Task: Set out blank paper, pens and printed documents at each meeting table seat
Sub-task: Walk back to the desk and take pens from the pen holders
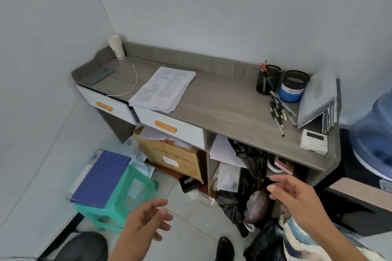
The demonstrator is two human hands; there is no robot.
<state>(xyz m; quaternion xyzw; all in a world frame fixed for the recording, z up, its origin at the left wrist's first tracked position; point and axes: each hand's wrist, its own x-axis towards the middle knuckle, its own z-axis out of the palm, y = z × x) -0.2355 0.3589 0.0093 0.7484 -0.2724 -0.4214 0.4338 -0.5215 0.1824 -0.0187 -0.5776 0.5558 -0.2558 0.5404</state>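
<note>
While both hands hang bare before the desk, left hand (146,218): low over the floor tiles, fingers loosely curled and slightly apart, holding nothing.
Right hand (294,193): raised in front of the open shelf, fingers stretched forward and a little spread, holding nothing.
Desk (222,101): grey wood-grain top, set into the corner of the room.
Printed documents (163,89): loose stack lying flat, left of centre on the desk, front edge reaching over the drawers (169,127).
Pens (277,112): several lying on the desk top at right, just in front of the cups; more stand in the black mesh cup (268,79).
Blue-banded cup (293,87): just beside the black mesh cup, on its right.
Grey folders (318,101): leaning stack at the far right end.
White controller (314,141): flat at the front right corner.
Paper cups (116,48): stacked in the back left corner.
Green stool (118,197): on the floor at left, blue clipboard (101,178) lying on it.
</note>
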